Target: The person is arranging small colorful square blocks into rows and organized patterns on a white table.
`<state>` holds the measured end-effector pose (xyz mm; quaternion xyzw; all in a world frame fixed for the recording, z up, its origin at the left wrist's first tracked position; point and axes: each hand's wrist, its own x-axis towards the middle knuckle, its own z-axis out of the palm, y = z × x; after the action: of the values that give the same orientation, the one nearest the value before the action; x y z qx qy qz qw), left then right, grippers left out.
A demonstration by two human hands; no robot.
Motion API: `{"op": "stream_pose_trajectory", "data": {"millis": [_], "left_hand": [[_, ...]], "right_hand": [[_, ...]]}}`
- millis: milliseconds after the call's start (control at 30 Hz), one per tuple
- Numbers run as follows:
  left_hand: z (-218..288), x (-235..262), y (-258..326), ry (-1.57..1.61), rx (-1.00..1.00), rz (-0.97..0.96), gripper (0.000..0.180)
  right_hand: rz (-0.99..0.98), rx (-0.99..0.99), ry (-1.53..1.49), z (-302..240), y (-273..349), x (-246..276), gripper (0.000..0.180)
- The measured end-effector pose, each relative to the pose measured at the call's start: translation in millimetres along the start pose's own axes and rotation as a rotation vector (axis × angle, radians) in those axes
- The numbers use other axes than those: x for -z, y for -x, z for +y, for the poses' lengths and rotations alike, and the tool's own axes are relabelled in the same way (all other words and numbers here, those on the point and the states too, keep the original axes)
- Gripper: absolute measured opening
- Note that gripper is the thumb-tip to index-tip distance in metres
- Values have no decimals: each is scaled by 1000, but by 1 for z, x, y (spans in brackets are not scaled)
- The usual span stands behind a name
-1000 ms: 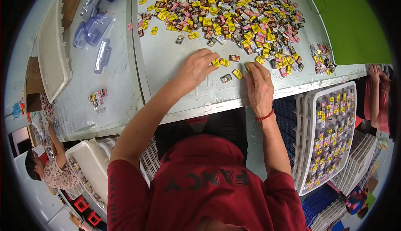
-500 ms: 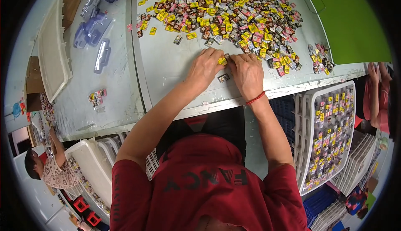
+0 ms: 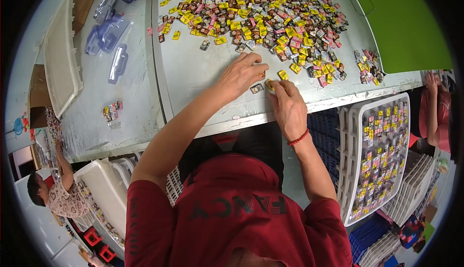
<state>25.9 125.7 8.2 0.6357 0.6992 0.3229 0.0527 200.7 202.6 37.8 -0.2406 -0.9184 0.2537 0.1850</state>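
Between my hands on the white tabletop lies a small black flat box [image 3: 256,89]. My left hand [image 3: 240,77] is closed just beyond it, fingers curled, with a small brownish thing partly showing at the fingertips. Nearer the table edge, my right hand [image 3: 289,104] pinches a small yellow box [image 3: 270,84], partly covered by thumb and fingers. Another yellow box [image 3: 283,75] lies just beyond the right fingertips. Farther out spreads a big heap of small boxes [image 3: 261,13] in yellow, pink, black, brown and white.
A green board [image 3: 406,25] borders the heap on the right, with a smaller pile [image 3: 369,69] beside it. On the left table lie clear plastic trays [image 3: 108,33] and a small cluster of boxes [image 3: 112,111]. Stacked white crates [image 3: 355,170] stand at lower right. Other people work at both sides.
My hands have moved apart. The right hand has come nearer to me, toward the table edge, and now pinches a yellow box. A yellow box beyond my right fingertips is now uncovered.
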Motion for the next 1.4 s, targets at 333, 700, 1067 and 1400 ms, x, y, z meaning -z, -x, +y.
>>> {"op": "stream_pose_trajectory", "data": {"millis": [333,700,1067,1400], "left_hand": [[-7,35,27,71,1,-281,31],[-5,35,28,150,29,-258,41],[7,32,32,112,-40,-147,45],[19,30,47,78,221,-16,48]], "right_hand": [[26,-120,71,1,-2,-2,22],[-40,-84,-10,-4,3,6,37],[-31,69,26,8,1,-1,33],[-56,160,56,10,-1,-4,34]]}}
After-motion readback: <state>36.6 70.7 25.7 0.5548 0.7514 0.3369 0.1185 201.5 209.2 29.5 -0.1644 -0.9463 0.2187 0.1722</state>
